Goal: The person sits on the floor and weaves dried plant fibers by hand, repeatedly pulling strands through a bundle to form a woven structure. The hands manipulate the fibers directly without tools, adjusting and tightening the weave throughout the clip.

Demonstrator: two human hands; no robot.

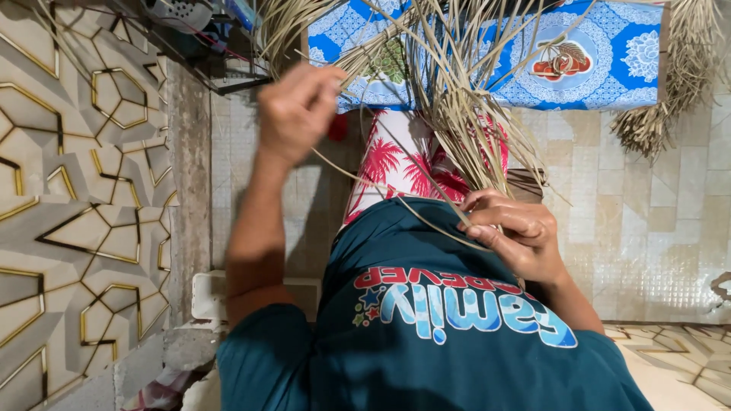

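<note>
Head view | right hand [518, 232] pinches base of dry straw bundle [464, 114] at the lap | left hand [295, 110] raised, gripping one long strand [381, 185] drawn taut | most stalks loose, unworked | blue patterned cloth [609, 61] beyond

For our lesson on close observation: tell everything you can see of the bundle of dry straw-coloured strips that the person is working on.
The bundle of dry straw-coloured strips looks like thin, flat palm leaf, pale tan and stiff. It fans out upward and narrows toward the right hand, whose fingers pinch its base. One long strip curves across to the raised left hand. It hangs over the person's pink palm-print trousers.
</note>
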